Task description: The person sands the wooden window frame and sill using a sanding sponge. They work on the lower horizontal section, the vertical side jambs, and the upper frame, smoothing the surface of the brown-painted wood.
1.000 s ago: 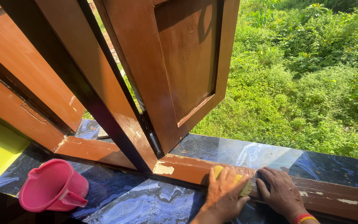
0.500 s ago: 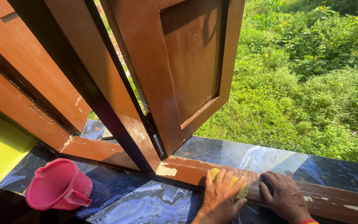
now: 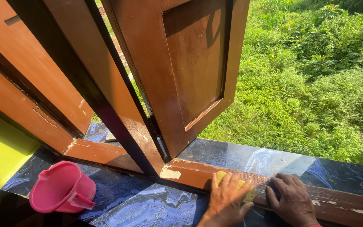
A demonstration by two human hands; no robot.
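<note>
My left hand (image 3: 227,201) presses a yellow sponge (image 3: 248,191) against the brown wooden bottom rail of the window frame (image 3: 190,171); only the sponge's edges show around my fingers. Just to the right, my right hand (image 3: 290,201) rests flat on the same rail with its fingers spread and nothing in it. The rail has patches of worn paint. Beneath both hands lies a glossy blue marbled sill (image 3: 156,208).
A pink plastic jug (image 3: 61,193) stands on the sill at the lower left. An open wooden shutter (image 3: 190,71) hangs outward above my hands, next to a dark upright post (image 3: 101,105). Yellow-green wall at far left. Dense green bushes (image 3: 316,84) lie outside.
The view has shifted slightly; both hands stay on the rail, with the left hand and sponge moved a little to the right along it.
</note>
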